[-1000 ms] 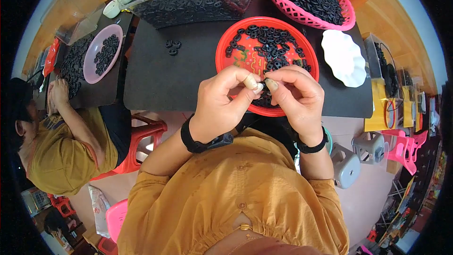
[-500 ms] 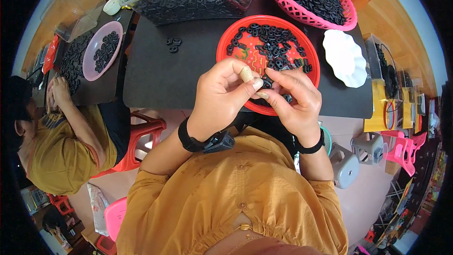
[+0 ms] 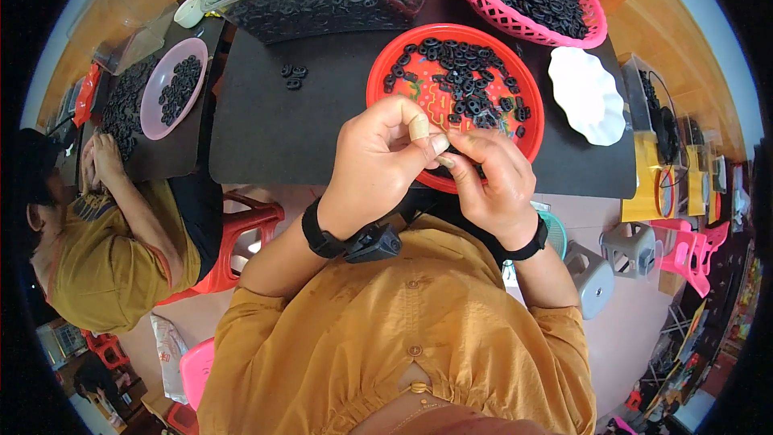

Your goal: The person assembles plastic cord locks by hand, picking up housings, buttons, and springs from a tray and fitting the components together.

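My left hand (image 3: 374,165) and right hand (image 3: 501,185) meet at the fingertips, thumbs close to forefingers; I cannot tell whether a piece is clamped, as the fingers hide the gap. Loose black pieces (image 3: 467,105) lie just beyond both hands in the red tray (image 3: 376,84), its near rim partly under the right. Judged by look: light, stiff, probably slippery, unlikely to break; best gripped by the outer edges. A few stray pieces (image 3: 293,84) lie farther off, beyond and left of my left hand.
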{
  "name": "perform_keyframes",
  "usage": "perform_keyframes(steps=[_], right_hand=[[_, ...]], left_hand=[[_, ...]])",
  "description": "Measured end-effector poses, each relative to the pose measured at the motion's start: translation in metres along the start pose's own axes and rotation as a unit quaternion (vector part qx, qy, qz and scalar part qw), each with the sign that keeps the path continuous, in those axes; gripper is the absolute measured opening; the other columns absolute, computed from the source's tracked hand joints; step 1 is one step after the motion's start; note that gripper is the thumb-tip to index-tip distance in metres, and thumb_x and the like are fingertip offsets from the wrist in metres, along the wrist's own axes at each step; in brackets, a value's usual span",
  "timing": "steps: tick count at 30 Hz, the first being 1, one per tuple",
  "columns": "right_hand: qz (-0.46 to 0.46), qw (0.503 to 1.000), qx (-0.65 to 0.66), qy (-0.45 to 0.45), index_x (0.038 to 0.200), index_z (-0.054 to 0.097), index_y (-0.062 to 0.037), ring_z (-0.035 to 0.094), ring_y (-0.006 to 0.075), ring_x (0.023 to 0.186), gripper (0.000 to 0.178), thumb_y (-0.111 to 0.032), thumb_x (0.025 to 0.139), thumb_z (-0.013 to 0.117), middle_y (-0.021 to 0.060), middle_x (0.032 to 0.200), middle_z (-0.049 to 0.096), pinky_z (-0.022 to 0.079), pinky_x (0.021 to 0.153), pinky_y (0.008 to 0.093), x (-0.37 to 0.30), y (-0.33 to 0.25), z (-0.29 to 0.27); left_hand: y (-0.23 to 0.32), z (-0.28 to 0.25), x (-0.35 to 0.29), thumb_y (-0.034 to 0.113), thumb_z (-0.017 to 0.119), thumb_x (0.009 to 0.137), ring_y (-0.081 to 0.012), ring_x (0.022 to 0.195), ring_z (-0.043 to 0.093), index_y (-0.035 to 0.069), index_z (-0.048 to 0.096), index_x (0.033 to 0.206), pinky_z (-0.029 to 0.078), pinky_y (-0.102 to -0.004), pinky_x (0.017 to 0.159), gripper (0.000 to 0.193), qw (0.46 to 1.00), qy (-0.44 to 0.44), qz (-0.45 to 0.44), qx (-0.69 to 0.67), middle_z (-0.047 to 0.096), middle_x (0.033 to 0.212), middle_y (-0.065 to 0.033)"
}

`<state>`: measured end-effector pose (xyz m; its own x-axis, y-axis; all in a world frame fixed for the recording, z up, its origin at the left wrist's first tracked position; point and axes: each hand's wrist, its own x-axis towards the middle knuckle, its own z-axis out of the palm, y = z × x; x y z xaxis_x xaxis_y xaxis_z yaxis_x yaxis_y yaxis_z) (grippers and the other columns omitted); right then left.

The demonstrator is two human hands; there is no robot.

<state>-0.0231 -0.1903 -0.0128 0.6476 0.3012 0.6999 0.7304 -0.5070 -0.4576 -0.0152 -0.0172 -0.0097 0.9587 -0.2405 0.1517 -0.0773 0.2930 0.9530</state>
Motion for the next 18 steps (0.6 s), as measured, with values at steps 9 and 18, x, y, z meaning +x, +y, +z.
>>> perform_keyframes(steps=[9,18], right_hand=[[0.104,0.993,-0.007,-0.049,0.11,0.063,-0.0005,0.064,0.0243,0.071,0.036,-0.002,0.075,0.073,0.0118,0.087,0.067,0.053,0.064,0.0318,0.015,-0.014,-0.019],[0.018,0.999,-0.006,-0.028,0.102,0.067,-0.0025,0.066,0.0234,0.074,0.028,-0.005,0.075,0.074,0.011,0.086,0.067,0.054,0.064,0.0321,0.017,0.002,-0.008]], left_hand=[[0.005,0.006,0.005,-0.006,0.059,0.089,-0.0132,0.074,0.065,0.007,0.045,0.083,0.053,-0.0241,0.067,0.02,0.995,0.024,-0.032,-0.086,0.065,0.085,-0.0082],[-0.002,-0.002,0.006,-0.004,0.06,0.089,-0.0141,0.076,0.065,0.007,0.047,0.085,0.054,-0.0254,0.069,0.017,0.995,0.022,-0.029,-0.089,0.065,0.085,-0.0073]])
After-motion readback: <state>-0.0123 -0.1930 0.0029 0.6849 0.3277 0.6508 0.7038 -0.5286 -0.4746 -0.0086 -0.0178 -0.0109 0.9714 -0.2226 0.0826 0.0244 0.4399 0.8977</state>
